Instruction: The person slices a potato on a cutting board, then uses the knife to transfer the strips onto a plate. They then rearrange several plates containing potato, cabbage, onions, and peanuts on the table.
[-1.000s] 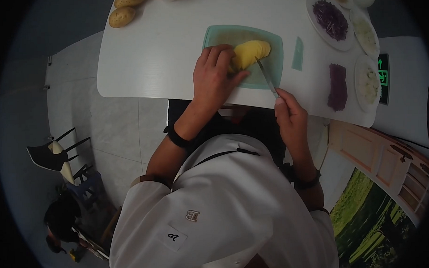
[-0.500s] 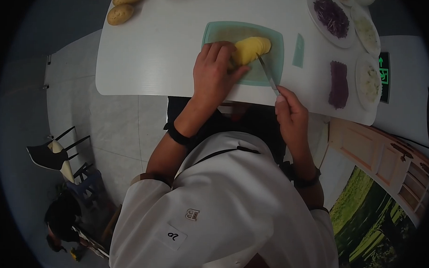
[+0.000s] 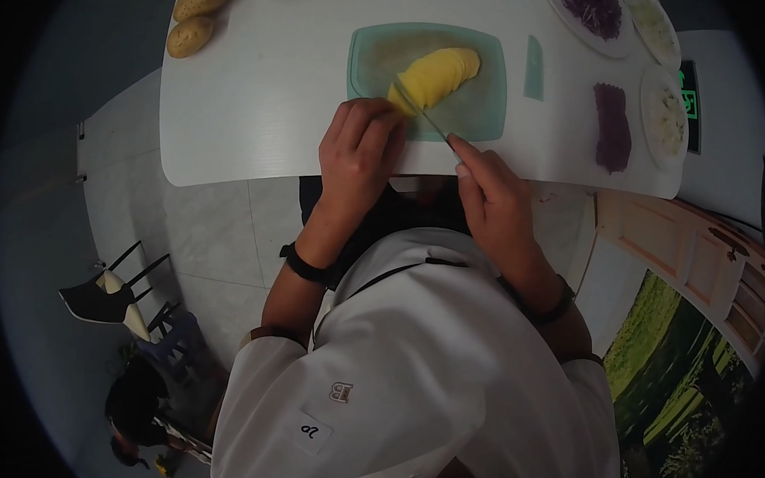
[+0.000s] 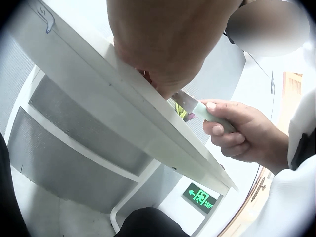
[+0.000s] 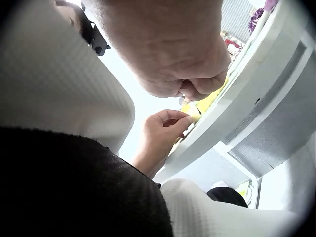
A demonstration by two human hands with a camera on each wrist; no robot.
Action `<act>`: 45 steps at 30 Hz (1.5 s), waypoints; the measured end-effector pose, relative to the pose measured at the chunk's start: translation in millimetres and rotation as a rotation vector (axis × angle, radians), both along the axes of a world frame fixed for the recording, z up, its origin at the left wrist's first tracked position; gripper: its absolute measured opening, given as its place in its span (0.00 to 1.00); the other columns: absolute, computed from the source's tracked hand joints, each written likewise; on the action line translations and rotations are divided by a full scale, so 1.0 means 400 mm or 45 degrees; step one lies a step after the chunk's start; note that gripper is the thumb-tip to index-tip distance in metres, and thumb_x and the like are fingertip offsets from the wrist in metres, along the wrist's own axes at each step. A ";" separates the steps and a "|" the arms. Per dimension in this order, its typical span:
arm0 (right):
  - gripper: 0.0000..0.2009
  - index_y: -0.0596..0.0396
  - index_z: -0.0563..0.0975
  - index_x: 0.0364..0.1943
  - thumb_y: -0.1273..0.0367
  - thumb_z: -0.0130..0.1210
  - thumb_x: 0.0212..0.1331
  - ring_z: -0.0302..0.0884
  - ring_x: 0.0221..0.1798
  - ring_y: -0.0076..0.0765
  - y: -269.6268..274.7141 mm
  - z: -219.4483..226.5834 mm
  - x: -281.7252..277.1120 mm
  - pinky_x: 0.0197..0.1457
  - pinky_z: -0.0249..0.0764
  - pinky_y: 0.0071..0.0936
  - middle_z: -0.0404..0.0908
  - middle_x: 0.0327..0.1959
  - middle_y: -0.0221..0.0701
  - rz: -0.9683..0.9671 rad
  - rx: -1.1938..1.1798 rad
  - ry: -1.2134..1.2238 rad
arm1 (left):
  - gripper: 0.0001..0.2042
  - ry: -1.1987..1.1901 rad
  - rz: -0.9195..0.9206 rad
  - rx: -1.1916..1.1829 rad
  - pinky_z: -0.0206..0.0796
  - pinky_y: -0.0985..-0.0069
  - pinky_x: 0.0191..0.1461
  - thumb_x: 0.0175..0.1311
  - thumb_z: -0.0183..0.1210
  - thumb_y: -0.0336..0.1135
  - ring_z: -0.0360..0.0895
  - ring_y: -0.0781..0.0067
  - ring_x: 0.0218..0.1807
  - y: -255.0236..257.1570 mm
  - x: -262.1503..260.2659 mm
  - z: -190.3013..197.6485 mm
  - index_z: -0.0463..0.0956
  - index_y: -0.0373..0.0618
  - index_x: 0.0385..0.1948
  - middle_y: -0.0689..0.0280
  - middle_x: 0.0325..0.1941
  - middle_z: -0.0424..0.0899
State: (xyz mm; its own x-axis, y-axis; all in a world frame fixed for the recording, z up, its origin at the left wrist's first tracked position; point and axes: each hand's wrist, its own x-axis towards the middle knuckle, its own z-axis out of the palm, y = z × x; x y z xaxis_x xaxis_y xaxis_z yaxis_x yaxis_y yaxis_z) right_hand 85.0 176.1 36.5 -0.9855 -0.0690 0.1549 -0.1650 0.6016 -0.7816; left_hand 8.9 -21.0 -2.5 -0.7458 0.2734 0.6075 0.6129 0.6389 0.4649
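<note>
A peeled yellow potato (image 3: 440, 75) with thin cuts along it lies slantwise on the green cutting board (image 3: 482, 116). My left hand (image 3: 354, 151) is at its near left end, fingers bent; in the right wrist view, the thumb and a finger of the left hand (image 5: 160, 136) pinch its yellow edge. My right hand (image 3: 495, 197) grips the handle of a knife (image 3: 429, 118), whose blade lies across the potato's left end. In the left wrist view, the right hand (image 4: 247, 131) holds the pale green handle (image 4: 215, 118); the left hand (image 4: 170, 39) hides the potato.
Right of the board lie a green blade-shaped piece (image 3: 533, 69) and a purple block (image 3: 612, 127). Plates of purple shreds (image 3: 589, 8) and pale pieces (image 3: 665, 119) stand at the right edge. Unpeeled potatoes (image 3: 190, 37) lie at the far left. The table's near edge is beside both wrists.
The knife and right hand have moved left, from the potato's right part to its left end. My left hand has drawn back toward the near left, uncovering more of the potato. The head view has shifted.
</note>
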 end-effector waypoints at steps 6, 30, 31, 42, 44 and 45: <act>0.17 0.55 0.80 0.62 0.76 0.56 0.71 0.80 0.30 0.43 -0.033 -0.004 -0.007 0.34 0.77 0.37 0.79 0.32 0.39 -0.013 0.045 0.001 | 0.15 0.028 -0.014 -0.032 0.77 0.67 0.41 0.48 0.73 0.19 0.83 0.60 0.41 0.004 -0.001 0.001 0.82 0.42 0.37 0.64 0.43 0.85; 0.17 0.56 0.80 0.61 0.76 0.56 0.70 0.82 0.31 0.50 -0.049 0.007 -0.010 0.34 0.78 0.43 0.79 0.33 0.42 -0.005 0.170 -0.062 | 0.14 0.007 -0.016 -0.057 0.78 0.67 0.41 0.47 0.73 0.19 0.84 0.60 0.41 0.009 -0.001 0.008 0.84 0.40 0.37 0.63 0.43 0.85; 0.17 0.56 0.80 0.61 0.76 0.56 0.70 0.82 0.31 0.51 -0.050 0.007 -0.009 0.34 0.78 0.43 0.79 0.33 0.42 -0.009 0.183 -0.057 | 0.14 -0.002 -0.014 -0.066 0.78 0.67 0.41 0.47 0.73 0.19 0.84 0.60 0.41 0.009 0.000 0.009 0.84 0.40 0.37 0.63 0.43 0.85; 0.17 0.55 0.80 0.61 0.76 0.57 0.69 0.83 0.31 0.51 -0.056 0.027 -0.018 0.34 0.80 0.43 0.80 0.33 0.42 0.003 0.272 -0.124 | 0.13 0.038 -0.042 -0.064 0.78 0.68 0.40 0.47 0.70 0.20 0.84 0.61 0.40 0.008 -0.008 0.002 0.84 0.39 0.37 0.62 0.42 0.85; 0.17 0.55 0.80 0.60 0.76 0.57 0.69 0.83 0.32 0.51 -0.057 0.029 -0.022 0.34 0.80 0.43 0.80 0.33 0.42 0.011 0.294 -0.137 | 0.14 0.009 -0.030 -0.056 0.78 0.67 0.41 0.47 0.73 0.19 0.85 0.61 0.40 0.008 -0.006 0.004 0.84 0.40 0.37 0.63 0.43 0.86; 0.17 0.55 0.80 0.60 0.76 0.57 0.69 0.83 0.31 0.51 -0.058 0.029 -0.022 0.34 0.80 0.43 0.80 0.33 0.42 0.010 0.303 -0.126 | 0.14 0.006 -0.029 -0.057 0.78 0.67 0.41 0.47 0.73 0.19 0.85 0.61 0.40 0.008 -0.006 0.004 0.84 0.40 0.37 0.63 0.42 0.86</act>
State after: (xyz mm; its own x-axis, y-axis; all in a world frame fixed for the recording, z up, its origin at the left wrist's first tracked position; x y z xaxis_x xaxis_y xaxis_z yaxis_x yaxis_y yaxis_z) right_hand 76.0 153.0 48.2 -0.9944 -0.0997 0.0358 -0.0999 0.7694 -0.6309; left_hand 6.7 -17.8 -0.8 -0.7360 0.3175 0.5980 0.6299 0.6449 0.4329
